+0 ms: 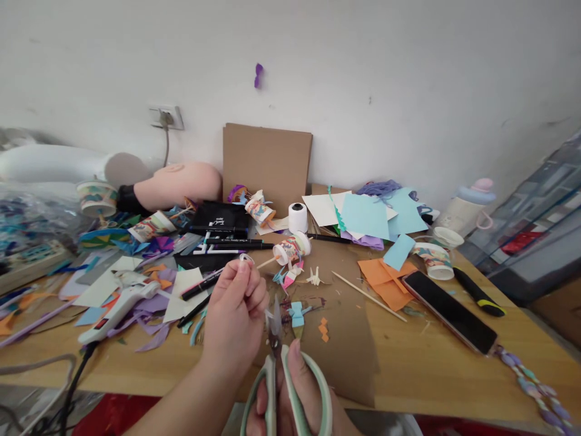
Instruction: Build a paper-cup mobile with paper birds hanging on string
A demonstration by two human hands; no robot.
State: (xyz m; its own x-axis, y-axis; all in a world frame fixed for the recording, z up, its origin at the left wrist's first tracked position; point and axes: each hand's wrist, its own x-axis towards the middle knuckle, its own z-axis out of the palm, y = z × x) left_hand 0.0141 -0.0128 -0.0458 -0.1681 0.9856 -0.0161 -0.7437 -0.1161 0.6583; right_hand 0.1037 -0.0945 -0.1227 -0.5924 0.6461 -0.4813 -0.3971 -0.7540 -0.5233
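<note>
My left hand [238, 303] is raised over the front of the table, its fingers pinched closed. A small white loop [246, 258], perhaps thread or paper, sticks out above the thumb and fingertip. My right hand [303, 378] grips scissors [275, 342] with pale green and white handles. Their blades point away from me, slightly apart, just right of my left wrist. Just beyond the blades lie a light blue paper bow [297, 313] and a small orange folded paper strip [324, 330]. A white paper crane [315, 277] and a patterned paper cup on a stick [293, 248] lie farther back.
A hot glue gun [120, 306] with a cord lies among paper scraps and markers at the left. At the right are a phone [449, 310], orange paper [385, 283] and a wooden skewer [368, 295]. A thread spool [298, 218] stands before brown cardboard [267, 158].
</note>
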